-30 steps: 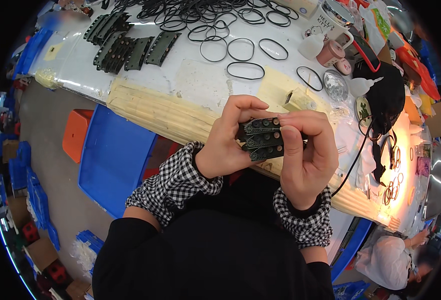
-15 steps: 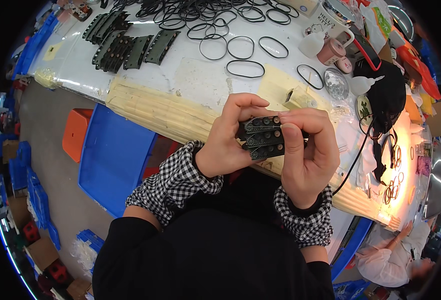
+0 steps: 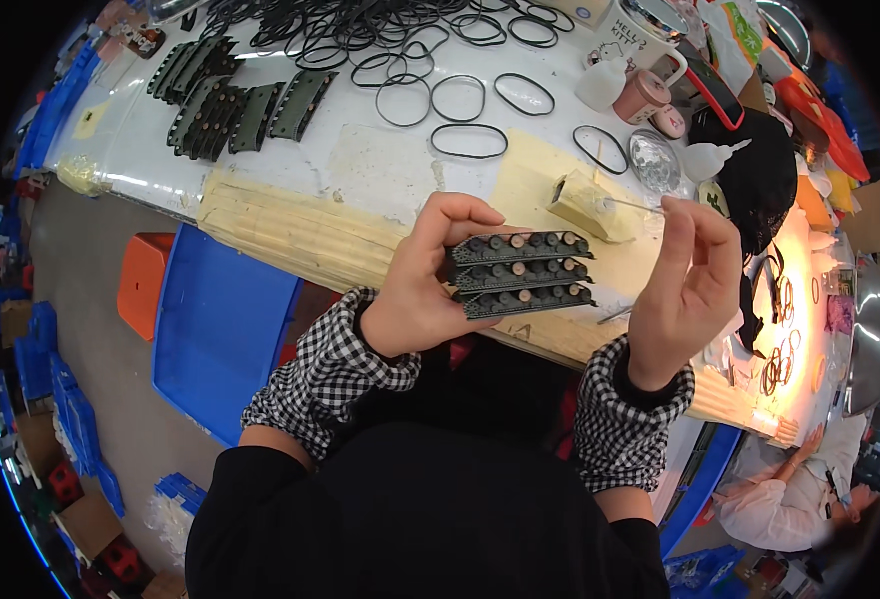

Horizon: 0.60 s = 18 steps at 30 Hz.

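Observation:
My left hand (image 3: 410, 285) grips three dark green toy-tank track pieces (image 3: 523, 272), stacked one above another, with rows of small round wheels along their edges. The fingers wrap the left end of the stack, and its right end is free. Off to the right, my right hand (image 3: 687, 285) pinches a thin stick (image 3: 639, 206) between thumb and finger. The stick points left, its far end at a small block wrapped in yellow tape (image 3: 591, 208). Whether the tip touches the block is hard to make out. That block rests on a yellowish patch of the tabletop.
More green pieces (image 3: 205, 118) lie at the table's far left. Black rubber rings (image 3: 360, 35) are heaped at the back, several loose ones nearer. A mug (image 3: 624, 45), a pink jar (image 3: 641, 95) and a black cap (image 3: 749, 185) crowd the right. A person (image 3: 789, 494) sits lower right.
My right hand has left the stack and moved right, now with a thin stick in its pinch. The left hand keeps the pieces, shifted slightly left, with their wheels in fuller view.

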### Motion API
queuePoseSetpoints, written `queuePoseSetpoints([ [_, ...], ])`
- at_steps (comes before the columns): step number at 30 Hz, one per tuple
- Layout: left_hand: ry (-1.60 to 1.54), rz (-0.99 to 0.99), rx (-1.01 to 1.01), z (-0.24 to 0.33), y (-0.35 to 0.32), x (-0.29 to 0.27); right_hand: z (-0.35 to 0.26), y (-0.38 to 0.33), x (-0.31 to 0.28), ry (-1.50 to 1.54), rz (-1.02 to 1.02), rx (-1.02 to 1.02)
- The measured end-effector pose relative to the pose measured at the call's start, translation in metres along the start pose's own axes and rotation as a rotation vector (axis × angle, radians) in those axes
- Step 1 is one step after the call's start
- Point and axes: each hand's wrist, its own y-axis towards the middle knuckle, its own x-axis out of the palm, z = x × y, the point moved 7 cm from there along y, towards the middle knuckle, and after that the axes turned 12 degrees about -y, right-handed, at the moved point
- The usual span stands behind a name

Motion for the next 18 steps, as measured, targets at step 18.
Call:
queuePoseSetpoints([
  [18, -0.044, 0.006, -0.078, -0.003, 0.003, 0.002, -0.04, -0.026, 0.023, 0.216, -0.306, -0.133],
])
